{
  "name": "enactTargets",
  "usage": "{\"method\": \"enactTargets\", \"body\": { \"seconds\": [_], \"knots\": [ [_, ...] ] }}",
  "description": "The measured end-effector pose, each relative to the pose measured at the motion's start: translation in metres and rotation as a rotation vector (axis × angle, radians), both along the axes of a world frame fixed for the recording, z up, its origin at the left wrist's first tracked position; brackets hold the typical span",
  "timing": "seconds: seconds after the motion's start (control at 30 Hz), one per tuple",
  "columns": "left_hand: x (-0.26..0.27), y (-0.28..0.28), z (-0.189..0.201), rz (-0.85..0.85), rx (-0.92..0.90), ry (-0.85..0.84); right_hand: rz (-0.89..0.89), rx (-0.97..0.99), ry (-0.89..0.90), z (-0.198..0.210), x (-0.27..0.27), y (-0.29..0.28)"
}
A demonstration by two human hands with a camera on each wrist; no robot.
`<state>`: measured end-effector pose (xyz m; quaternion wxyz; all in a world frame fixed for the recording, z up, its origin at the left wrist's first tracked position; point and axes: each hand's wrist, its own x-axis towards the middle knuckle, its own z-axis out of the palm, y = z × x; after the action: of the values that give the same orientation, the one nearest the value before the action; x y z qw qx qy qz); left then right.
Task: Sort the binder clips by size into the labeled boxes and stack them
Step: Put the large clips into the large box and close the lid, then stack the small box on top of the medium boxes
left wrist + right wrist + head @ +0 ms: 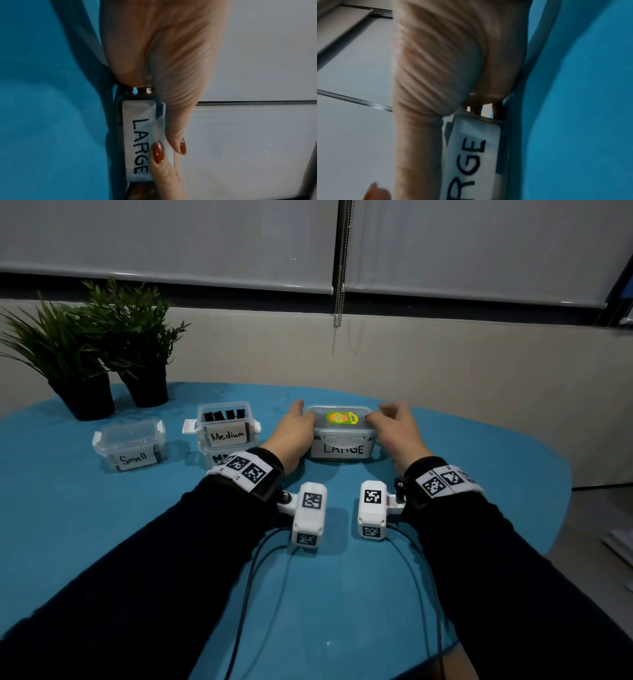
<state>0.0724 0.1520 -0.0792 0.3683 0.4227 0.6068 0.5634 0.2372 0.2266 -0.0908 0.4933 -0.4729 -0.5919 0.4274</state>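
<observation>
Two black sleeves [137, 570] reached across the blue bench [342, 594]. Beyond the wrists, the left hand [291, 433] and right hand [397, 429] each grasped an end of the lidded box marked LARGE [342, 440], thumbs on its lid. Left of it stood the open box marked Medium [226, 436] with black binder clips [224, 415] inside, then the closed box marked Small [132, 446]. Two potted plants [102, 350] stood farthest back.

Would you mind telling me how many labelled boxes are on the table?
3: the Small box at the left, the Medium box in the middle, the Large box at the right.
</observation>
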Motion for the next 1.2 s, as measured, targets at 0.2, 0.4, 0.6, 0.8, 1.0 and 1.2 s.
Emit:
{"method": "enactTargets", "body": {
  "seconds": [0.2,0.4,0.6,0.8,1.0,1.2],
  "knots": [
    [-0.005,-0.001,-0.01,-0.267,0.05,-0.151,0.435,-0.011,-0.018,-0.004,0.005,0.002],
    [-0.01,0.0,-0.013,-0.318,0.067,-0.173,0.525,-0.026,-0.032,0.002,0.008,0.004],
    [-0.011,0.003,-0.013,-0.313,0.074,-0.224,0.51,-0.004,-0.09,0.005,0.008,0.003],
    [-0.012,0.004,-0.014,-0.296,0.064,-0.2,0.465,0.031,-0.087,0.005,0.006,-0.002],
    [-0.005,-0.003,0.004,-0.136,0.051,0.058,0.412,0.021,-0.051,0.01,0.004,-0.004],
    [-0.012,-0.018,0.05,-0.028,0.236,0.118,0.203,0.251,-0.09,0.05,-0.021,-0.023]
  ]
}}
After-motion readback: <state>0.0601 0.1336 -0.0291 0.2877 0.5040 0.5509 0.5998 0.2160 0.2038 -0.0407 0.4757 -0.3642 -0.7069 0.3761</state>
